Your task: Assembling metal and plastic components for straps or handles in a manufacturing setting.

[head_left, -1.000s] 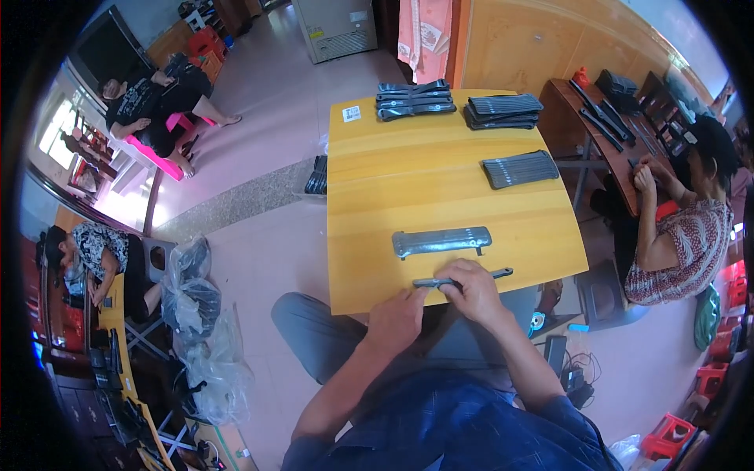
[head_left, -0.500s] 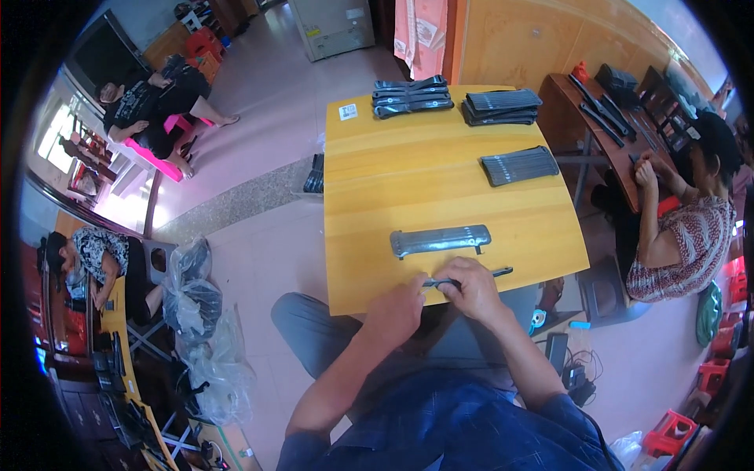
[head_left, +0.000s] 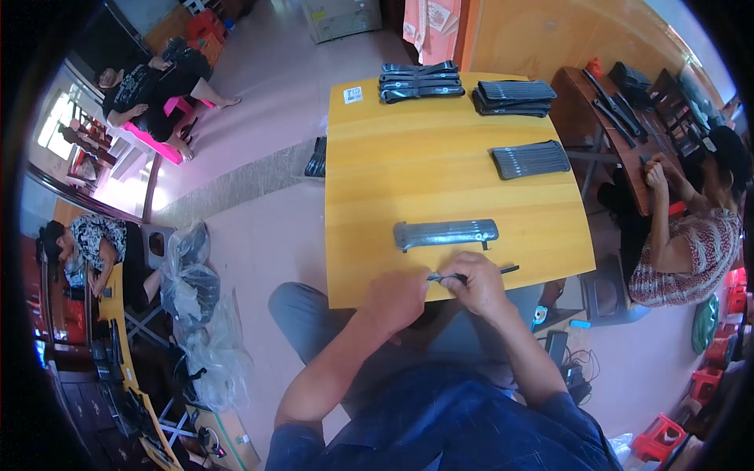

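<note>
Both my hands are closed on one thin black strip (head_left: 509, 269) at the near edge of the yellow table. My left hand (head_left: 397, 301) grips its left part, and that end is hidden in the fingers. A short way to the right, my right hand (head_left: 477, 286) pinches the strip, whose dark end sticks out past the knuckles. Just beyond my hands lies a flat grey-black bundle of strips (head_left: 446, 233) in a shiny wrap. Farther right on the table is a fanned row of black strips (head_left: 531, 160).
At the table's (head_left: 369, 177) far edge sit a banded black bundle (head_left: 420, 82) and a stack of black strips (head_left: 514, 98). A co-worker (head_left: 683, 243) sits at a brown table on the right. Plastic bags (head_left: 212, 330) lie on the left floor; two more people sit beyond.
My left hand has moved slightly left and down, while my right hand has shifted a little right, both still on the strip. The whole view has shifted slightly.
</note>
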Demonstrator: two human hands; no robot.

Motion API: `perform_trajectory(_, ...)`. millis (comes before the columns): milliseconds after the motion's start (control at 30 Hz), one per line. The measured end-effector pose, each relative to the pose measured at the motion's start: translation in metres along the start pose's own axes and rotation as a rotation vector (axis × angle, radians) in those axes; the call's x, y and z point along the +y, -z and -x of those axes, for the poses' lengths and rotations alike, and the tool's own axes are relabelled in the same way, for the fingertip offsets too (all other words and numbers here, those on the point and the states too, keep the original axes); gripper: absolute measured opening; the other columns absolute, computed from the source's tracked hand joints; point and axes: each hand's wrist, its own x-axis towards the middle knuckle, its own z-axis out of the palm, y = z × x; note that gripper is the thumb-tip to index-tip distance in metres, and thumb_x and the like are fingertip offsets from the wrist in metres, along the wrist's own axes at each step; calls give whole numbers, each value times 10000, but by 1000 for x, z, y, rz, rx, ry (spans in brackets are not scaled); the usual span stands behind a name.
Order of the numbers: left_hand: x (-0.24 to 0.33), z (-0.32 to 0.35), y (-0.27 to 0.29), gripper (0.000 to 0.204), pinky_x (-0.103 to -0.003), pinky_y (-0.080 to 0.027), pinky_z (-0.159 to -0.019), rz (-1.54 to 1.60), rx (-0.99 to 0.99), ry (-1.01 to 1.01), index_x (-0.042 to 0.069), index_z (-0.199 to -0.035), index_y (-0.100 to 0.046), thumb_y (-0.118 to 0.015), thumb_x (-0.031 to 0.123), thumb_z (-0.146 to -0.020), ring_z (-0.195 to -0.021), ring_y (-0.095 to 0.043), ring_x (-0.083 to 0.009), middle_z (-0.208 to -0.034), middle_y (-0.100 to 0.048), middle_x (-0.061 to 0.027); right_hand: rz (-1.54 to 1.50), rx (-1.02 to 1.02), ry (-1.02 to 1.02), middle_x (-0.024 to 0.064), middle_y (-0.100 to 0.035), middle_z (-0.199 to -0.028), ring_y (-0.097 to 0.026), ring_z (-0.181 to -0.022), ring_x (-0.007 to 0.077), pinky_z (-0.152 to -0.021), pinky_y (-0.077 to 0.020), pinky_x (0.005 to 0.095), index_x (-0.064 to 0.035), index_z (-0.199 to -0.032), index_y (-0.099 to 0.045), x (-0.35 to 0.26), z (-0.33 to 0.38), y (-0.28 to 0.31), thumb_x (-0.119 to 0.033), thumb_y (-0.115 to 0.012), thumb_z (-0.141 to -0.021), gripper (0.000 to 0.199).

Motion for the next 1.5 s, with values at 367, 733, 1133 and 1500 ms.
perform_trajectory(367, -13, -6, 9, 309, -543, -565, -770, -40, -123, 31, 186, -1274, -711, -577, 283, -1013, -859, -727, -398, -912, -751, -165, -31, -32, 16, 95, -700, -873, -685, -871, 338, -753, -553, 443, -103, -900, -759, 8, -2, 0, -122, -816, -800, 117)
perform_trajectory(733, -28, -3, 12, 329, -541, -566, -782, -107, -117, -18, 243, -1325, -693, -572, 308, -1027, -879, -727, -393, -979, -758, -159, -82, -53, 46, 109, -692, -852, -688, -828, 340, -716, -544, 437, -90, -899, -754, 14, -8, 2, -113, -805, -820, 96)
perform_trajectory(1133, -57, -2, -8, 344, -521, -564, -773, 12, 19, -149, 241, -1348, -679, -580, 250, -1019, -866, -721, -387, -952, -753, -154, -123, -82, 48, 93, -668, -835, -669, -738, 257, -670, -518, 369, -45, -899, -739, 14, -12, 2, -75, -796, -833, 93)
perform_trajectory(1500, -55, 0, -3, 336, -541, -550, -774, 89, 17, -154, 241, -1273, -695, -556, 171, -976, -884, -720, -400, -968, -750, -166, 9, -48, 149, 114, -664, -871, -670, -887, 350, -776, -536, 467, -91, -929, -722, -2, -24, -23, -133, -815, -795, 169)
